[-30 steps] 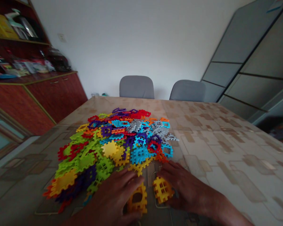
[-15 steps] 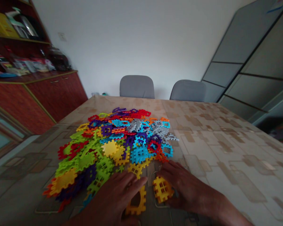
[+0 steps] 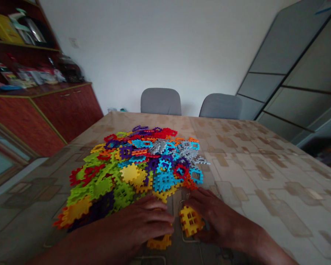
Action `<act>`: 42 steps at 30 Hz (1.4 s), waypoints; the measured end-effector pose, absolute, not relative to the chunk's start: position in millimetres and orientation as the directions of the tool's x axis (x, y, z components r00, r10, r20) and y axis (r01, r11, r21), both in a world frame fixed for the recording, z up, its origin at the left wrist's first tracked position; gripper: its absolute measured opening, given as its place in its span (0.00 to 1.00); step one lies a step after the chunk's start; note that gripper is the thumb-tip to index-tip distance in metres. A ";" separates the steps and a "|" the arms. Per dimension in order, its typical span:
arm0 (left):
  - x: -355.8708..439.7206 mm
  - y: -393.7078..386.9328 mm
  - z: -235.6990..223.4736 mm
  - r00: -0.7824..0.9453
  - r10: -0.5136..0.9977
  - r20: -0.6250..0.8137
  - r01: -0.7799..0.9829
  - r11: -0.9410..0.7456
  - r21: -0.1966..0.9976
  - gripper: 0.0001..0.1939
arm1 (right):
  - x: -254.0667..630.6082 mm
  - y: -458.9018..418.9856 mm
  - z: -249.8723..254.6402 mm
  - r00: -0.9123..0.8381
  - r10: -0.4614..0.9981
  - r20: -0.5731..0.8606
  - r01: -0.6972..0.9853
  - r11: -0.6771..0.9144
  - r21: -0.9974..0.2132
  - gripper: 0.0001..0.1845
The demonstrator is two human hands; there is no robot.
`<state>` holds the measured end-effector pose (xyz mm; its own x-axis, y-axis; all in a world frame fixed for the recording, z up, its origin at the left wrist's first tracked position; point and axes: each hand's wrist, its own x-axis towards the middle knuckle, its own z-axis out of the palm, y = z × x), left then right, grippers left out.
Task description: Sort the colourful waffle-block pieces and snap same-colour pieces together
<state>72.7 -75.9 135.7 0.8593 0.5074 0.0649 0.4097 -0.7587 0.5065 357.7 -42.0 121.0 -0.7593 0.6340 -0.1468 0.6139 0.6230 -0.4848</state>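
A notched yellow window tile [image 3: 191,220], which looks like part of a small assembled block, is gripped from the right by my right hand [image 3: 209,213]. My left hand [image 3: 143,222] lies over a yellow frame tile [image 3: 159,243] with a large opening, fingers closed across its upper part; its thumb is hidden. A narrow gap separates the two yellow pieces. Just beyond my hands spreads a pile of interlocking plastic tiles, with a light-blue window tile [image 3: 164,181], green tiles [image 3: 123,195] and a yellow solid tile [image 3: 130,173] at its near side.
The pile rests on a patterned tablecloth [image 3: 253,180]. Grey tiles [image 3: 189,152] edge it on the right, and red tiles [image 3: 167,132] lie at the back. Two grey chairs [image 3: 160,101] stand behind the table. A red-brown cabinet [image 3: 63,110] is at the left.
My left hand has moved over the yellow frame tile, its fingers now covering more of it, and its forearm hides more green tiles. My right hand stays put with its yellow tile.
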 end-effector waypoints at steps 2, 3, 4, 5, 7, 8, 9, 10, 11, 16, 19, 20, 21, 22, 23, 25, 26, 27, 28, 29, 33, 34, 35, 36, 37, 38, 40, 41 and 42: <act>76.2 -73.4 136.7 0.862 0.500 0.090 0.390 -0.765 0.513 0.35 | 357.6 -42.0 121.2 -0.758 0.637 -0.139 0.615 0.628 -0.476 0.27; 77.9 -72.1 137.6 0.862 0.497 0.101 0.383 -0.768 0.513 0.34 | 357.7 -41.9 121.0 -0.758 0.638 -0.136 0.615 0.631 -0.472 0.27; 79.2 -71.0 138.4 0.861 0.498 0.106 0.381 -0.768 0.515 0.33 | 357.7 -41.8 120.8 -0.760 0.636 -0.134 0.614 0.634 -0.470 0.27; 80.1 -70.0 139.1 0.859 0.501 0.105 0.382 -0.765 0.518 0.32 | 357.8 -41.7 120.8 -0.761 0.634 -0.135 0.612 0.635 -0.471 0.27; 79.7 -68.8 139.3 0.858 0.506 0.089 0.391 -0.755 0.526 0.31 | 358.0 -41.6 121.2 -0.764 0.631 -0.132 0.607 0.635 -0.478 0.27; 78.4 -68.9 138.6 0.854 0.514 0.082 0.400 -0.749 0.528 0.31 | 358.1 -41.6 121.6 -0.766 0.630 -0.127 0.603 0.635 -0.484 0.28; 76.5 -69.7 137.2 0.846 0.528 0.073 0.417 -0.741 0.527 0.30 | 358.2 -41.6 122.0 -0.765 0.632 -0.120 0.600 0.634 -0.488 0.28; 74.2 -71.1 135.3 0.833 0.549 0.065 0.441 -0.730 0.522 0.30 | 358.3 -41.7 122.4 -0.765 0.634 -0.116 0.599 0.633 -0.491 0.29; 71.9 -73.2 133.1 0.815 0.578 0.052 0.475 -0.716 0.512 0.30 | 358.4 -41.7 122.7 -0.765 0.633 -0.119 0.600 0.632 -0.490 0.28; 72.6 -89.0 124.8 0.638 0.765 -0.089 0.712 -0.542 0.446 0.40 | 359.5 -41.3 119.4 -0.761 0.631 -0.153 0.615 0.627 -0.478 0.30; 84.7 -95.3 121.4 0.552 0.809 -0.204 0.800 -0.444 0.404 0.38 | 360.1 -40.6 116.9 -0.763 0.630 -0.142 0.609 0.628 -0.484 0.31; 88.6 -96.2 119.2 0.540 0.814 -0.214 0.811 -0.436 0.390 0.38 | 360.0 -40.5 117.0 -0.765 0.629 -0.141 0.607 0.629 -0.486 0.31; 91.8 -96.7 116.3 0.537 0.818 -0.204 0.814 -0.439 0.380 0.38 | 359.8 -40.4 117.6 -0.767 0.626 -0.143 0.605 0.629 -0.488 0.32; 94.0 -96.9 112.8 0.540 0.822 -0.181 0.811 -0.451 0.373 0.37 | 359.5 -40.3 118.4 -0.767 0.625 -0.145 0.604 0.629 -0.490 0.32; 95.3 -96.9 109.2 0.544 0.825 -0.152 0.807 -0.464 0.366 0.36 | 359.2 -40.3 119.4 -0.768 0.623 -0.149 0.604 0.628 -0.491 0.31; 95.9 -96.4 103.3 0.551 0.829 -0.100 0.800 -0.491 0.344 0.35 | 358.8 -40.3 120.9 -0.768 0.623 -0.149 0.605 0.630 -0.488 0.31; 95.8 -96.0 101.7 0.551 0.830 -0.088 0.803 -0.497 0.329 0.36 | 358.8 -40.3 121.3 -0.769 0.623 -0.145 0.603 0.632 -0.486 0.31; 95.8 -95.5 101.4 0.549 0.831 -0.087 0.807 -0.500 0.316 0.37 | 358.9 -40.4 121.5 -0.770 0.623 -0.140 0.602 0.634 -0.485 0.31; 95.9 -94.9 102.2 0.547 0.832 -0.090 0.810 -0.500 0.306 0.38 | 358.9 -40.4 121.6 -0.772 0.621 -0.136 0.598 0.636 -0.487 0.31; 96.0 -94.3 104.1 0.547 0.831 -0.098 0.813 -0.499 0.300 0.38 | 358.9 -40.5 121.7 -0.773 0.620 -0.133 0.595 0.637 -0.491 0.31; 95.7 -91.9 114.2 0.554 0.822 -0.131 0.815 -0.503 0.289 0.40 | 358.4 -40.6 121.2 -0.766 0.628 -0.139 0.603 0.625 -0.496 0.30; 95.0 -91.5 115.9 0.556 0.820 -0.133 0.814 -0.505 0.288 0.41 | 358.3 -40.7 120.6 -0.765 0.629 -0.138 0.604 0.627 -0.493 0.30; 94.1 -91.2 116.8 0.557 0.820 -0.133 0.814 -0.507 0.285 0.41 | 358.5 -40.8 119.9 -0.766 0.628 -0.135 0.603 0.630 -0.489 0.31; 93.2 -91.2 117.1 0.559 0.818 -0.132 0.813 -0.511 0.278 0.42 | 358.7 -41.0 119.2 -0.766 0.629 -0.131 0.603 0.633 -0.486 0.31; 92.2 -91.3 116.7 0.560 0.818 -0.131 0.814 -0.514 0.269 0.42 | 359.1 -41.1 118.4 -0.766 0.630 -0.127 0.602 0.635 -0.484 0.30; 91.5 -91.7 115.8 0.559 0.819 -0.129 0.816 -0.517 0.259 0.42 | 359.6 -41.3 117.8 -0.765 0.632 -0.125 0.603 0.636 -0.482 0.30; 91.0 -93.3 113.2 0.560 0.820 -0.121 0.816 -0.521 0.250 0.43 | 360.4 -41.7 117.4 -0.763 0.634 -0.123 0.605 0.636 -0.479 0.29; 91.2 -94.3 111.7 0.561 0.820 -0.113 0.814 -0.522 0.255 0.43 | 360.6 -41.8 117.5 -0.762 0.635 -0.127 0.608 0.634 -0.478 0.29; 91.7 -95.5 110.3 0.562 0.820 -0.109 0.811 -0.521 0.265 0.43 | 360.6 -41.8 117.9 -0.762 0.634 -0.130 0.608 0.633 -0.478 0.29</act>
<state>91.7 -95.5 110.3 0.5624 0.8196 -0.1094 0.8113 -0.5213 0.2647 360.6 -41.8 117.9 -0.7622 0.6342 -0.1297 0.6084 0.6334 -0.4781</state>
